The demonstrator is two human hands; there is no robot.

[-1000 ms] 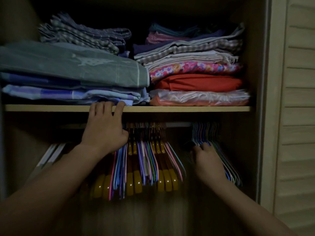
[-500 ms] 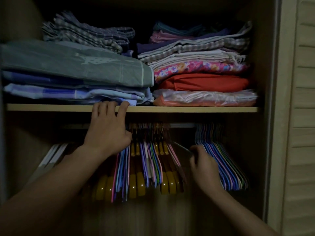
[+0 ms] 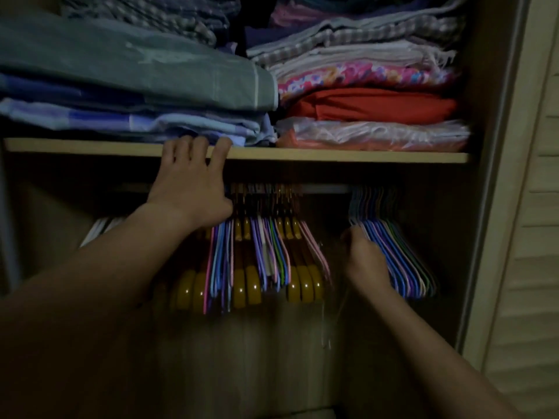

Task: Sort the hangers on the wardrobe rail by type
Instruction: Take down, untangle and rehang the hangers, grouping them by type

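Note:
A rail (image 3: 325, 189) runs under the shelf in a dark wardrobe. At its middle hangs a mixed bunch: thick yellow-brown wooden hangers (image 3: 246, 285) with thin coloured wire hangers (image 3: 220, 255) between them. A separate bunch of thin coloured hangers (image 3: 402, 255) hangs further right. My left hand (image 3: 189, 189) grips the shelf edge, fingers over the top. My right hand (image 3: 364, 261) is curled at the left side of the right bunch, pinching a thin hanger there. Some white hangers (image 3: 99, 229) show at the far left behind my left arm.
The shelf (image 3: 348, 155) above carries two stacks of folded cloth, bluish on the left (image 3: 136, 86), red and floral on the right (image 3: 372, 104). A louvred door (image 3: 532, 237) stands open on the right. A gap of bare rail separates the two bunches.
My right hand moved from the gap toward the right bunch with a thin hanger. The camera came closer. My left hand stayed on the shelf edge.

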